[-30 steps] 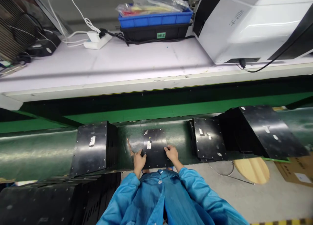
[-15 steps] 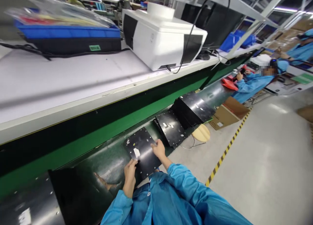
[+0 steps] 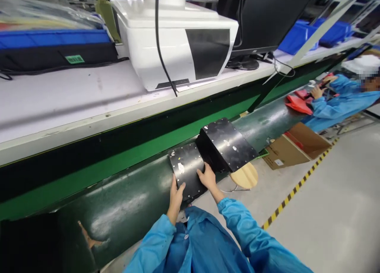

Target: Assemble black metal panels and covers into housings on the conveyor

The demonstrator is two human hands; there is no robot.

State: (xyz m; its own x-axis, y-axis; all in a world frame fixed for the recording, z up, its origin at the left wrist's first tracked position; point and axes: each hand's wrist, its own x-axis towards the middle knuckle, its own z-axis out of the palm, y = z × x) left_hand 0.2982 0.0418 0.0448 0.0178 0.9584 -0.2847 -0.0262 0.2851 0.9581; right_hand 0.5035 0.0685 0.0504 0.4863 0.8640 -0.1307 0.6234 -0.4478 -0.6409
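Observation:
A flat black panel (image 3: pixel 190 166) with small light dots along its edges and a white label lies in front of me on the green bench. My left hand (image 3: pixel 177 192) grips its left edge, thumb on top and fingers at the side. On the right edge my right hand (image 3: pixel 208 176) holds it the same way, its thumb over the top face. Whatever lies directly beneath this panel is mostly hidden. Just to the right, a taller stack of black panels (image 3: pixel 230 143) stands close to it, with white labels on its top sheet.
Behind the bench (image 3: pixel 118 209) runs a white shelf (image 3: pixel 118 85) bearing a white machine (image 3: pixel 175 39), a monitor (image 3: pixel 267 19) and a blue tray (image 3: pixel 53 38). A stool (image 3: pixel 245 176) and cardboard box (image 3: pixel 276 152) stand at right. A co-worker (image 3: pixel 341 101) handles something red farther along.
Both hands have carried the panel to the right, onto the spot of the lower stack, against the taller one. My view has turned rightward and the large panel at far left is out of sight.

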